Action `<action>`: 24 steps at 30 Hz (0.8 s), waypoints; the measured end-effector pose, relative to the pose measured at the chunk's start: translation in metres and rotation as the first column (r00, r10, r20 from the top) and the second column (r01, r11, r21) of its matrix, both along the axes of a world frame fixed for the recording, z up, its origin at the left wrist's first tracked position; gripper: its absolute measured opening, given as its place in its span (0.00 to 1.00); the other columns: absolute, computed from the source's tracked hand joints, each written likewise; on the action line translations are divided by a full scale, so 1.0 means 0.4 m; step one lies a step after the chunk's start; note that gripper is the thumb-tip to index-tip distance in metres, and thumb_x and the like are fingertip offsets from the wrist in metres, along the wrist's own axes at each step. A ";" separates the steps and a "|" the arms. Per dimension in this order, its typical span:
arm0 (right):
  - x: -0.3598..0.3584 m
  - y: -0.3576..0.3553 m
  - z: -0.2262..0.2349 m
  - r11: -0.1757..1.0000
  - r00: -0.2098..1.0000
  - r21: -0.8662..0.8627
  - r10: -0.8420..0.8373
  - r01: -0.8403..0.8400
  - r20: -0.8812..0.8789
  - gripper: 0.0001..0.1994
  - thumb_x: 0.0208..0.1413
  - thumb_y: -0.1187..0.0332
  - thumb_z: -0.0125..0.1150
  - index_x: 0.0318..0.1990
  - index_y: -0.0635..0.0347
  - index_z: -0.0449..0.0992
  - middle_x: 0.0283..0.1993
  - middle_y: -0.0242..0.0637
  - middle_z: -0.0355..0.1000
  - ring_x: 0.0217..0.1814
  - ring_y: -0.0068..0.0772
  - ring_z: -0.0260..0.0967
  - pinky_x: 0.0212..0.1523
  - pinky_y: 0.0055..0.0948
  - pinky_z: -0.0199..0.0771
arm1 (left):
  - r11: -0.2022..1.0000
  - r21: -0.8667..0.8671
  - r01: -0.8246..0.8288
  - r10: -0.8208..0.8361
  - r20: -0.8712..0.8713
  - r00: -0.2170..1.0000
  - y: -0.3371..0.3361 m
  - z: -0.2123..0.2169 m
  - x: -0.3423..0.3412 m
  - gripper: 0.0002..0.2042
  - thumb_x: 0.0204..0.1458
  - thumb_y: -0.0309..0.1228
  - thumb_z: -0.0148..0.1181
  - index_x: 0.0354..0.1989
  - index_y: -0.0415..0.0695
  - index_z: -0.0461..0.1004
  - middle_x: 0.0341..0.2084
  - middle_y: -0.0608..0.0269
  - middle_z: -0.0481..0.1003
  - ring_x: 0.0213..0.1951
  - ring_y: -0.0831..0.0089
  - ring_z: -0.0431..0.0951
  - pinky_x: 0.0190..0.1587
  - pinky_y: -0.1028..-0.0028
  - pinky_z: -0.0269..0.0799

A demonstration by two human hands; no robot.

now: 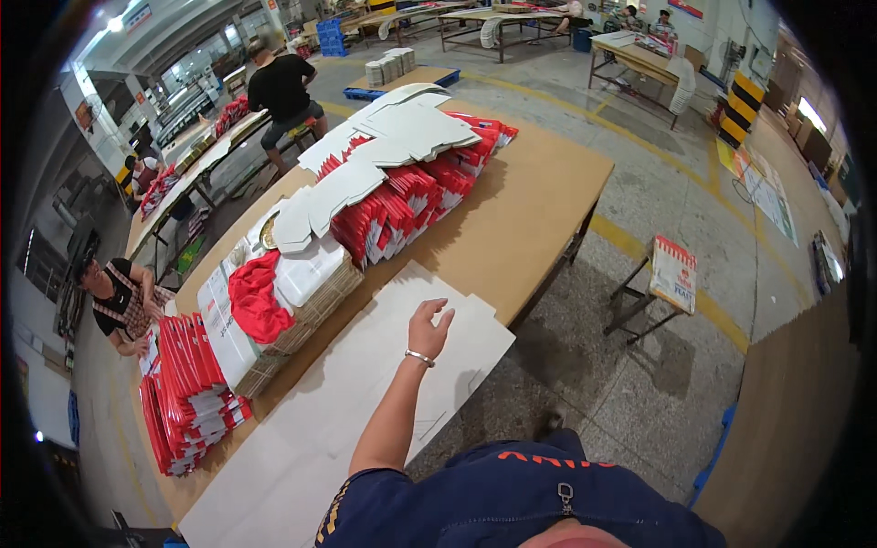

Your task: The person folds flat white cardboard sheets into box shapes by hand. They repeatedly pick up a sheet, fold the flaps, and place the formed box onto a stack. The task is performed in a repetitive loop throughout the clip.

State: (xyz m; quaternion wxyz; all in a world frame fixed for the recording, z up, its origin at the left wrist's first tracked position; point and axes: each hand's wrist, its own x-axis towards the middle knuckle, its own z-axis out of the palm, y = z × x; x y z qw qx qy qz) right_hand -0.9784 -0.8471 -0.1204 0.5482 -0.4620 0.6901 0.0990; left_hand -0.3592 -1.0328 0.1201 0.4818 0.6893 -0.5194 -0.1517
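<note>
My left hand [428, 330] is over the large white card sheets [365, 365] along the near side of the brown table. A bracelet circles its wrist. The thumb stands apart from the partly bent fingers, and nothing shows between them. Whether the hand touches the sheets I cannot tell. Beyond it is a wrapped bundle of flat card [315, 310] with a crumpled red cloth [260, 297] on top. Rows of red-and-white folded cartons [402, 205] stand farther along, under white die-cut card pieces [402, 146]. My right hand is out of view.
At the table's left end, a person [123, 297] touches another stack of red cartons [187, 393]. To the right, a stool [653, 288] carries a printed red-and-white piece. Another person [279, 91] sits beyond the brown table [548, 183]. More worktables [639, 55] stand farther off.
</note>
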 end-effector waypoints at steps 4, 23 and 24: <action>-0.083 -0.340 0.035 0.999 0.999 -0.012 -0.032 0.031 -0.024 0.09 0.51 0.66 0.58 0.31 0.63 0.78 0.29 0.39 0.75 0.31 0.36 0.71 0.36 0.36 0.71 | 0.996 0.022 -0.090 0.090 -0.025 0.996 -0.133 -0.064 -0.061 0.13 0.48 0.33 0.63 0.42 0.42 0.77 0.38 0.56 0.76 0.39 0.64 0.77 0.43 0.68 0.73; 0.925 -1.817 0.389 0.657 0.573 -0.617 0.729 -0.433 0.374 0.19 0.59 0.62 0.56 0.53 0.66 0.71 0.45 0.35 0.74 0.43 0.25 0.73 0.38 0.24 0.72 | 0.628 0.160 -0.761 0.770 0.017 0.638 -0.227 -0.144 -0.097 0.13 0.46 0.31 0.63 0.41 0.40 0.76 0.38 0.53 0.75 0.38 0.61 0.75 0.43 0.67 0.72; 0.950 -1.823 0.411 0.629 0.538 -0.623 0.760 -0.465 0.365 0.19 0.59 0.62 0.56 0.53 0.66 0.71 0.45 0.36 0.75 0.43 0.25 0.74 0.38 0.24 0.72 | 0.601 0.157 -0.784 0.795 -0.009 0.607 -0.243 -0.158 -0.106 0.13 0.46 0.30 0.63 0.41 0.40 0.76 0.38 0.53 0.75 0.38 0.62 0.75 0.42 0.68 0.72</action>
